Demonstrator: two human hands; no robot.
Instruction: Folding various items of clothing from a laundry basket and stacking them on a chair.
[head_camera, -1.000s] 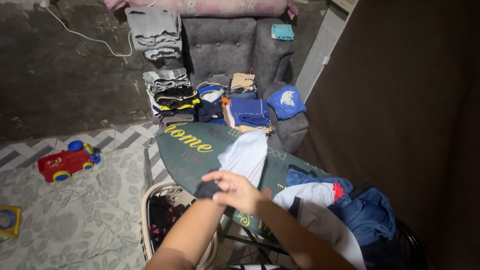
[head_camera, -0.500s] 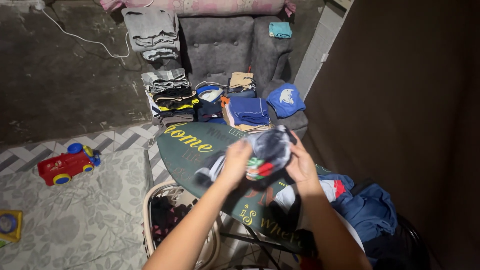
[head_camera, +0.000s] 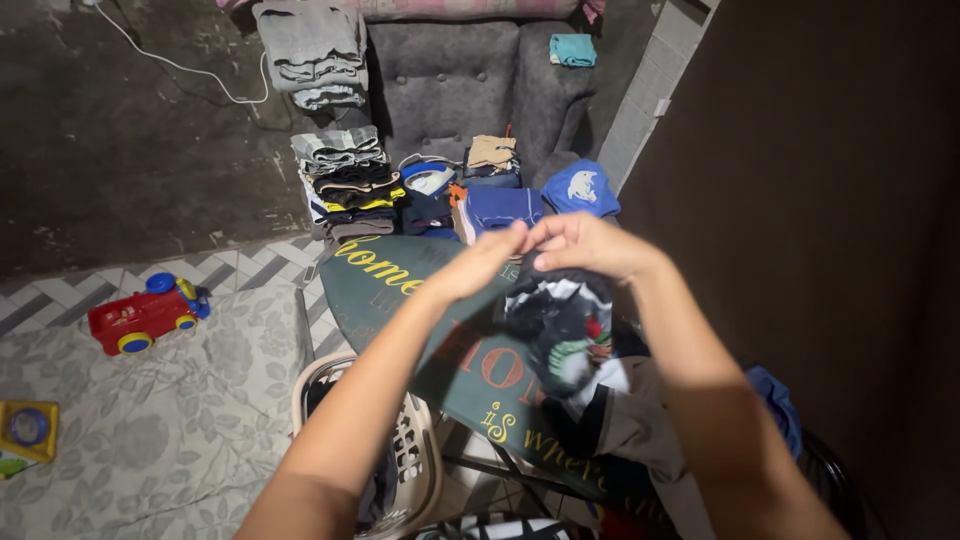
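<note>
Garment: small dark garment (head_camera: 560, 330) with white stripes and red and green patches, hanging bunched above the ironing board (head_camera: 400, 290), held up by its top edge only.
Left hand (head_camera: 480, 262): fingers narrow, pinched on the top edge of the garment, just beside the other hand.
Right hand (head_camera: 585, 245): fingers curled and closed on the same edge; fingertips of the 2 hands nearly touching.
Below garment: board surface, dark green with printed lettering; heap of unfolded clothes (head_camera: 640, 420) at its near end, touching the garment's hanging end or just under it, cannot tell which.
Risk 1: narrow pinch grip on 1 edge; likely slip, drop onto the heap and mix-up with unsorted pieces.
Risk 2: hanging end apt to snag on the heap and drag a piece off the board.
Risk 3: laundry basket (head_camera: 400, 450) just beside the board edge; dropped piece could fall in.
Farther out: folded stacks (head_camera: 350, 185) on grey armchair (head_camera: 450, 90), well apart; a wide arm swing could topple 1.
Floor: red toy car (head_camera: 145, 315) on patterned mat, well apart.
</note>
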